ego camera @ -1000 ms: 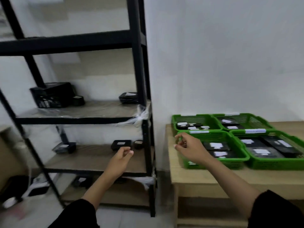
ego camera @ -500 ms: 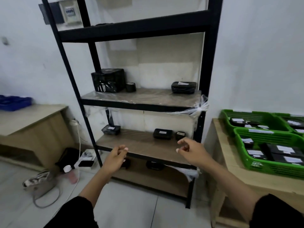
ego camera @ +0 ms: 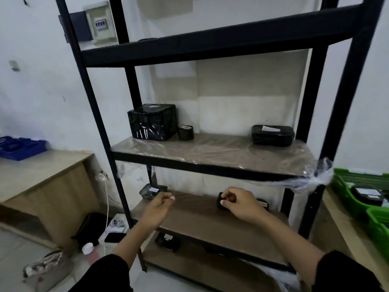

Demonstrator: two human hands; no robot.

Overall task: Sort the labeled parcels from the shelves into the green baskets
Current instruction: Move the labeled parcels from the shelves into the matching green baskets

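Reaching over the lower shelf, I see my right hand curl its fingers against a small black parcel; my left hand hangs loosely curled, holding nothing. Green baskets sit right.

Baskets on table right of shelves

Head view, close before shelving
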